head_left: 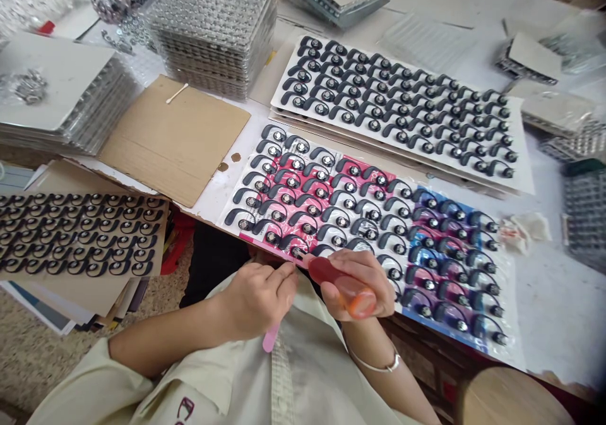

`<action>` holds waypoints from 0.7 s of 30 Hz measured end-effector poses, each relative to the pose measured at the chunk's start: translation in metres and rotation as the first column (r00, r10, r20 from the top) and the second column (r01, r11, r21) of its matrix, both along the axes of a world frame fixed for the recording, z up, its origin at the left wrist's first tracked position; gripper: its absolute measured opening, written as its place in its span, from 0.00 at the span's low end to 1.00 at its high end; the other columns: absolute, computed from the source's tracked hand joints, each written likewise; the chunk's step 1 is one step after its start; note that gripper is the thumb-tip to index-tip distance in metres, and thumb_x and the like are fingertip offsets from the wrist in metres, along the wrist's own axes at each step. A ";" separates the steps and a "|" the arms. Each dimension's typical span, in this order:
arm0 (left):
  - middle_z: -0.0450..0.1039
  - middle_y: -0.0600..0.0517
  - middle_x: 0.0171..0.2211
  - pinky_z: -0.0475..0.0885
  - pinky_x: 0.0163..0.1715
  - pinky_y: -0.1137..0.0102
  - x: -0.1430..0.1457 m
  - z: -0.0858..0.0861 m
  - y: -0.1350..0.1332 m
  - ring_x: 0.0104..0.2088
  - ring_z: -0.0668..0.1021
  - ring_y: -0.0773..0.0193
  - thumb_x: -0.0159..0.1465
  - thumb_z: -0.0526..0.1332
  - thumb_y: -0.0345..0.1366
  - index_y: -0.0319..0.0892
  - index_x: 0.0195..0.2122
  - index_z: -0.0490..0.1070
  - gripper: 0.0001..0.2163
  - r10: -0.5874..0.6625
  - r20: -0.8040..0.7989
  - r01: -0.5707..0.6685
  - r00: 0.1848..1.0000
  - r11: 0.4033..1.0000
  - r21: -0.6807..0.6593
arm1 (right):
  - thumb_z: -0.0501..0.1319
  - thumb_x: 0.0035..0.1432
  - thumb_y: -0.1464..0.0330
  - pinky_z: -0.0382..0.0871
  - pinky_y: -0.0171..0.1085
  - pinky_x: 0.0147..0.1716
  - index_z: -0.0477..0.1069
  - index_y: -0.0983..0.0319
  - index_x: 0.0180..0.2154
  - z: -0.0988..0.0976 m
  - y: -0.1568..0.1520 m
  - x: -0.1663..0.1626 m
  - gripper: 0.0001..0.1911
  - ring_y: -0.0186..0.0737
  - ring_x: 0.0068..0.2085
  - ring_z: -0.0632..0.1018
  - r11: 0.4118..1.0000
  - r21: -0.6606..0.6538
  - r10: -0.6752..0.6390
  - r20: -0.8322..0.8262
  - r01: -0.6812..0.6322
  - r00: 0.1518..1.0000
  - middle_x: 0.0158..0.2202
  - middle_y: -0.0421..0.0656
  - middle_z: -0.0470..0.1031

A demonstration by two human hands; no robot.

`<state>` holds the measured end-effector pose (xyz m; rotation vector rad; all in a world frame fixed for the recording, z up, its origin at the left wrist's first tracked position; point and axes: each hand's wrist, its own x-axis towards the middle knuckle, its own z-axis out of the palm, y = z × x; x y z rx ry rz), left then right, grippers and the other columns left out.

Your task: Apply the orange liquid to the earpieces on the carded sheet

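Observation:
My left hand (pixel 262 299) is closed around a slim pink stick (pixel 270 340), whose rounded end sticks out below the fingers. My right hand (pixel 362 280) grips a translucent red-orange squeeze bottle (pixel 338 284), tilted with its narrow tip toward the sheet's near edge. Both hands meet close to that edge, beside a black curved piece (pixel 297 248) bearing a round clear stone. Rows of such pieces cover the pink, white and blue printed sheet (pixel 514 324) in front of me. Whether the bottle's tip touches a piece, I cannot tell.
Behind lies a white board (pixel 521 172) with more black pieces. Left of it are a brown cardboard (pixel 203 141) with a cotton swab (pixel 177 93), and stacked trays (pixel 213 33). Another loaded board (pixel 156 248) sits lower left. A crumpled tissue (pixel 525 232) lies right; a round stool (pixel 511 400) stands below.

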<state>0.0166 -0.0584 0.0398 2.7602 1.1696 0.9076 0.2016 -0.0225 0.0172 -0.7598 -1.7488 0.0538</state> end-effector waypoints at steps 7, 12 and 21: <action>0.79 0.41 0.39 0.71 0.20 0.70 -0.001 -0.003 -0.002 0.25 0.78 0.64 0.66 0.51 0.27 0.34 0.35 0.72 0.10 -0.007 -0.022 0.007 1.000 1.000 -0.001 | 0.64 0.53 0.64 0.72 0.37 0.20 0.69 0.64 0.41 0.002 -0.002 0.001 0.15 0.37 0.26 0.73 0.999 0.006 -0.039 0.032 0.038 0.999 0.27 0.42 0.71; 0.79 0.41 0.39 0.70 0.19 0.69 0.000 -0.003 -0.002 0.24 0.77 0.64 0.65 0.52 0.27 0.34 0.35 0.72 0.09 -0.001 -0.015 0.001 1.000 1.000 0.002 | 0.64 0.52 0.64 0.72 0.37 0.20 0.68 0.61 0.44 0.003 -0.002 -0.001 0.16 0.36 0.25 0.74 0.998 0.022 -0.067 0.056 0.066 0.996 0.27 0.40 0.71; 0.79 0.41 0.38 0.71 0.20 0.69 -0.001 -0.002 -0.001 0.24 0.78 0.63 0.65 0.52 0.27 0.33 0.34 0.72 0.09 -0.002 0.004 0.002 1.000 1.000 -0.005 | 0.65 0.51 0.65 0.72 0.38 0.21 0.69 0.63 0.43 -0.001 -0.003 0.003 0.17 0.37 0.26 0.74 0.996 0.028 -0.086 0.053 0.084 0.995 0.27 0.41 0.72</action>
